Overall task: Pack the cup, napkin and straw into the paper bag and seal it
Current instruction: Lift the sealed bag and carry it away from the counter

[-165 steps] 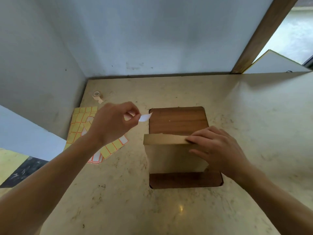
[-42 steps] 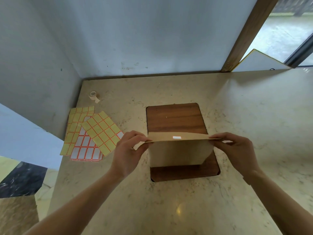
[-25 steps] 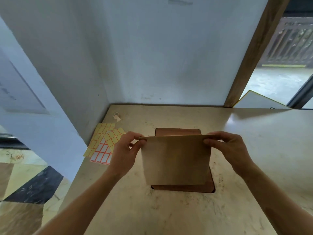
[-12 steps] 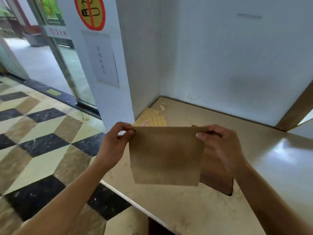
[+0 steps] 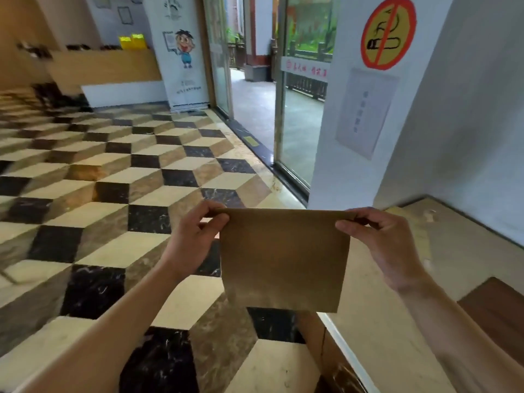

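I see the paper bag [image 5: 285,259] held up mid-frame, off the counter [image 5: 467,251], which sits at right. L hand [image 5: 195,239] pinches its top left corner, thumb in front, fingers curled behind. R hand [image 5: 382,239] pinches the top right corner likewise. Bag hangs flat w/ top edge folded. Wood board [image 5: 499,310] at lower right; checkered floor [image 5: 99,180] fills left.

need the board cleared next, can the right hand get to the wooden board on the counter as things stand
Probably not yet: the right hand pinches the paper bag's top corner, held up off the counter; the wooden board lies uncovered beneath that forearm.
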{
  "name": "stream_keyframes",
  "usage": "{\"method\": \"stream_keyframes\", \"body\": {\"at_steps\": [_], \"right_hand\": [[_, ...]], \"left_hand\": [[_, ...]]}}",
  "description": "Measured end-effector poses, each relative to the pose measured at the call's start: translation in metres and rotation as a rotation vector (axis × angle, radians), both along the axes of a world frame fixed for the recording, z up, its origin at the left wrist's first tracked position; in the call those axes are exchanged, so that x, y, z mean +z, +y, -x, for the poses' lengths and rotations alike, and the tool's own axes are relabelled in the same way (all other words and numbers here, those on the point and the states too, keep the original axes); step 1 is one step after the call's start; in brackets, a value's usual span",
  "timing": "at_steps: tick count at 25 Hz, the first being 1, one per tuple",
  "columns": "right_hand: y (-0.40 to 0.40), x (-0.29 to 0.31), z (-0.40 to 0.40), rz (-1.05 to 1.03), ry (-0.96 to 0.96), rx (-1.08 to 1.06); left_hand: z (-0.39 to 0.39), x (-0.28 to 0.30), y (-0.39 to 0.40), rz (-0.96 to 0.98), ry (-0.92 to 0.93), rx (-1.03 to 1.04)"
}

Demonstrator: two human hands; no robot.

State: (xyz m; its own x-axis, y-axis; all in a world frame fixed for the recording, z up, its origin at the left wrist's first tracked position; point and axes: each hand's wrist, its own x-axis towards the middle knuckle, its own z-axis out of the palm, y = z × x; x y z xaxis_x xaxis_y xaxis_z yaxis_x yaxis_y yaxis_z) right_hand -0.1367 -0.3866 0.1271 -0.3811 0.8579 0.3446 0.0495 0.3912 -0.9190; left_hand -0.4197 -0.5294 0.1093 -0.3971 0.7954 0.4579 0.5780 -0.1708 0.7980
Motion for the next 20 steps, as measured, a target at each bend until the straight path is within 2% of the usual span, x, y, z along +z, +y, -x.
{"method": "stream_keyframes", "body": {"at_steps": [3, 9, 13, 20], "right_hand": [[-0.025, 0.003, 0.089, -0.017, -0.027, 0.138], [-0.099, 0.001, 0.256, -0.037, -0.023, 0.386], [-0.15, -0.004, 0.349, -0.039, -0.04, 0.548], [-0.233, 0.001, 0.482, -0.074, -0.025, 0.83]], "left_hand": [[0.06, 0.004, -0.072, -0.058, -0.052, 0.127], [0.174, 0.001, -0.206, -0.053, -0.012, 0.395], [0.225, 0.0, -0.287, -0.086, -0.097, 0.502], [0.289, -0.004, -0.394, -0.124, -0.038, 0.741]]}}
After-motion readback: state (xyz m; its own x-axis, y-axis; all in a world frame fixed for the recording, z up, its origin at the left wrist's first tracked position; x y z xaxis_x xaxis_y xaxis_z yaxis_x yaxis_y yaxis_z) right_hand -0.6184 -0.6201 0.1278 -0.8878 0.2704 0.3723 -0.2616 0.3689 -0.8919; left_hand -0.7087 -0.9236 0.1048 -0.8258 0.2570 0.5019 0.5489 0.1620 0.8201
